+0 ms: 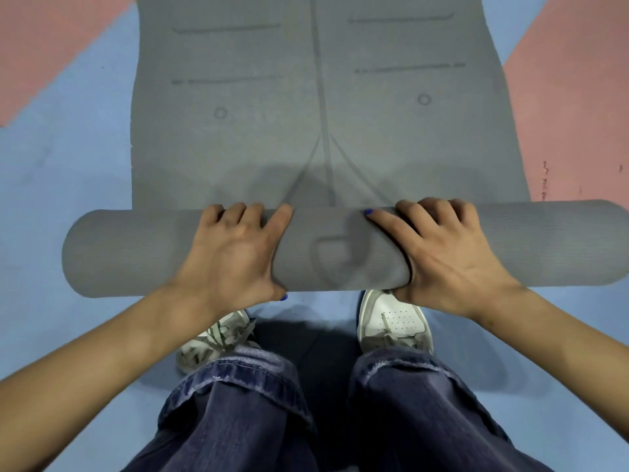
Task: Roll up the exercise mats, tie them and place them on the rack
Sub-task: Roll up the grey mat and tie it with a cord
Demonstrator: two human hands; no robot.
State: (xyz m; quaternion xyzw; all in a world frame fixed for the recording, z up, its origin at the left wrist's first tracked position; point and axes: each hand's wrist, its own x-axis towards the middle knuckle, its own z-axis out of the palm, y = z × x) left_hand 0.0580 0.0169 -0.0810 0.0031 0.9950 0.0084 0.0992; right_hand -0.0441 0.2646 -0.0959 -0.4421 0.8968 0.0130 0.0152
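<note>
As I crouch, my left hand (235, 253) and right hand (442, 257) clasp the mat roll (340, 250) | long axis left-right | flat part extends forward on the floor (68, 185).

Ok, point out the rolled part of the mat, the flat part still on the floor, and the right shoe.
rolled part of the mat (326, 250): head view, middle of the roll between the hands.
flat part of the mat (258, 131): head view, unrolled surface left of the centre line.
right shoe (398, 318): head view, perforated white toe.

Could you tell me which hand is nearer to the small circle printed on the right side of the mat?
Right. The right hand grips the roll just below that circle; the left hand grips the roll farther left, across the centre line.
</note>
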